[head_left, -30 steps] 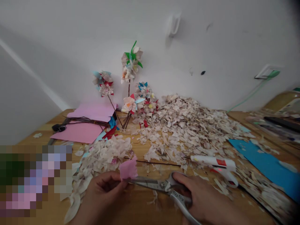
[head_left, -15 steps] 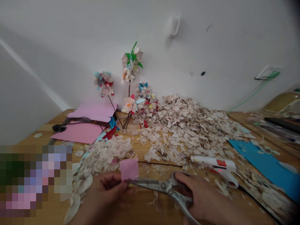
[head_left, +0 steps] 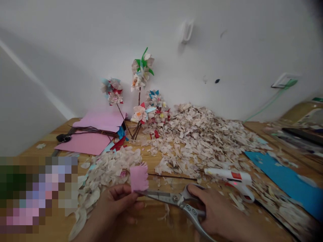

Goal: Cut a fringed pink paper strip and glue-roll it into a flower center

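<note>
My left hand (head_left: 114,205) pinches a small pink paper piece (head_left: 139,177) with a fringed top edge, held upright above the wooden table (head_left: 156,223). My right hand (head_left: 214,215) grips the handles of metal scissors (head_left: 174,199). The blades point left, and their tips meet the lower edge of the pink paper. Both hands are near the table's front edge.
A white glue gun (head_left: 230,177) lies right of the scissors. Pale petal scraps (head_left: 202,134) are heaped behind, with a smaller pile (head_left: 108,169) by my left hand. Paper flowers on stems (head_left: 141,87) lean on the wall. Pink sheets (head_left: 93,132) lie left, blue paper (head_left: 287,181) right.
The pink paper has turned in my left hand between cuts, and its fringed edge now stands on top. The scissors stay at its lower edge.
</note>
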Available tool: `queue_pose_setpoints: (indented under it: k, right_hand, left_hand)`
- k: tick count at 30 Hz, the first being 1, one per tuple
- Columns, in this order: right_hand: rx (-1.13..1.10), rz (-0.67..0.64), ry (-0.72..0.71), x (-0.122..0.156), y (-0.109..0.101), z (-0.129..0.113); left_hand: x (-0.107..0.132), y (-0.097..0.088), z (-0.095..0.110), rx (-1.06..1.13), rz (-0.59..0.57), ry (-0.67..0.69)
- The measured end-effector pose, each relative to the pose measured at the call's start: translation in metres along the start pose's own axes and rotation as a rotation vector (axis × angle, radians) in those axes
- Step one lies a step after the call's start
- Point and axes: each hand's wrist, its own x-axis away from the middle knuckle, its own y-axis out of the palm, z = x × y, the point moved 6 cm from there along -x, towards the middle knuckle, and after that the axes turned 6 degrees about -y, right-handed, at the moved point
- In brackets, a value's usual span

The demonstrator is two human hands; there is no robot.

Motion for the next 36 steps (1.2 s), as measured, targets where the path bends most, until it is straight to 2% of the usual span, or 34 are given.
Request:
queue_pose_setpoints:
  k: [4,16,21,26,30,36]
  right_hand:
    - [-0.039,-0.007,-0.014,0.001,-0.002,-0.004]
    - [0.061,0.031,-0.010,0.003,-0.008,-0.011]
    - [0.143,0.039,-0.028,0.006,-0.017,-0.004]
    - [0.190,0.053,0.016,0.008,-0.022,0.007]
    - [0.223,0.085,0.012,0.006,-0.015,0.002]
    - [0.087,0.069,0.091,0.007,-0.002,-0.006]
  left_hand:
    - [0.000,0.001,0.001,-0.005,-0.004,0.001]
    - [0.000,-0.001,0.004,0.032,0.008,0.051]
    - [-0.001,-0.012,0.012,0.072,0.118,0.104]
    - [-0.002,-0.020,0.021,0.091,0.153,0.170]
    - [-0.003,-0.022,0.023,0.093,0.161,0.197]
    - [-0.004,-0.023,0.021,0.101,0.212,0.194]
